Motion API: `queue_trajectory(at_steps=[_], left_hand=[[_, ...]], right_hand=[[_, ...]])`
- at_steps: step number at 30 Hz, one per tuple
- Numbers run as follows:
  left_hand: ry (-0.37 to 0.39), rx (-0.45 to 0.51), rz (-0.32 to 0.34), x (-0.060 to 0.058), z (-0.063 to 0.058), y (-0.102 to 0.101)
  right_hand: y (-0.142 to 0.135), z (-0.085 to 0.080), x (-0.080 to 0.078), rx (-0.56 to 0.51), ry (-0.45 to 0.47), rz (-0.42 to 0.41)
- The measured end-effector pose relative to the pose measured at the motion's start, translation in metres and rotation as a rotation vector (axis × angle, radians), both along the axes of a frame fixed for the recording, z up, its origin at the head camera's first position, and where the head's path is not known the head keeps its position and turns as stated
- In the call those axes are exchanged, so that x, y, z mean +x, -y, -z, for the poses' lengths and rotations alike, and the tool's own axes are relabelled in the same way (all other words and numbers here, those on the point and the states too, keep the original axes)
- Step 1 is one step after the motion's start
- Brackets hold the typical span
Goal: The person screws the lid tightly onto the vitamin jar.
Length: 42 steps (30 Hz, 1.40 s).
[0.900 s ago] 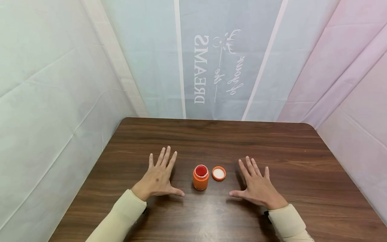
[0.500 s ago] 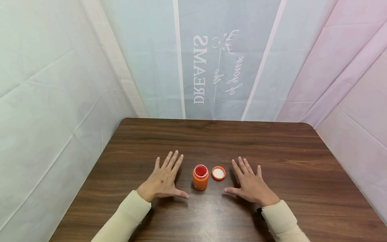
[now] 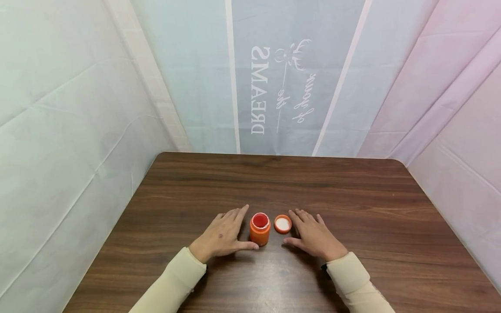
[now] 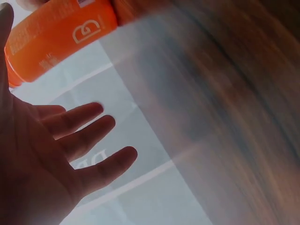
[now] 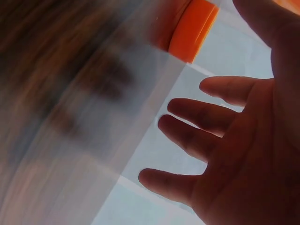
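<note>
Orange jar point(image 3: 260, 238) and lid point(image 3: 282, 224) sit well inside the table's point(image 3: 274, 182) far edge, presumably for reach, between your left hand point(image 3: 221, 235) and right hand point(image 3: 315, 237), thumbs parted from fingers.

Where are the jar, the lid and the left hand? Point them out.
Jar point(image 3: 260, 236), head view: front of its orange side.
Lid point(image 3: 282, 224), head view: its white middle.
Left hand point(image 3: 222, 234), head view: back of the hand.
</note>
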<state>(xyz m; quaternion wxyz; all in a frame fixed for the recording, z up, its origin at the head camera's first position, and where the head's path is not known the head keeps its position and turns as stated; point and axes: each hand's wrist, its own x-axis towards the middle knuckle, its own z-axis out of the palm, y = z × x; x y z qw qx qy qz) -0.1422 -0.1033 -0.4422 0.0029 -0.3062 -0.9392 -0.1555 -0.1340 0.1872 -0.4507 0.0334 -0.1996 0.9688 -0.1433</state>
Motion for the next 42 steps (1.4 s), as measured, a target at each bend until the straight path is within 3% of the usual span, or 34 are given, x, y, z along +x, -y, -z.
queue_trajectory(at_steps=[4,12,28,42], left_hand=[[0.011,0.046,-0.023,0.001,0.002,-0.009],[-0.055,0.115,-0.082,0.004,0.006,-0.025],[0.153,0.312,-0.076,0.009,0.005,-0.033],[0.194,0.356,-0.058,0.008,0.005,-0.032]], right_hand=[[0.007,0.001,-0.003,0.004,0.002,0.005],[0.019,0.004,-0.008,0.037,-0.018,0.035],[0.026,0.006,-0.010,0.118,-0.089,0.044],[0.017,-0.002,-0.009,0.009,-0.087,0.032]])
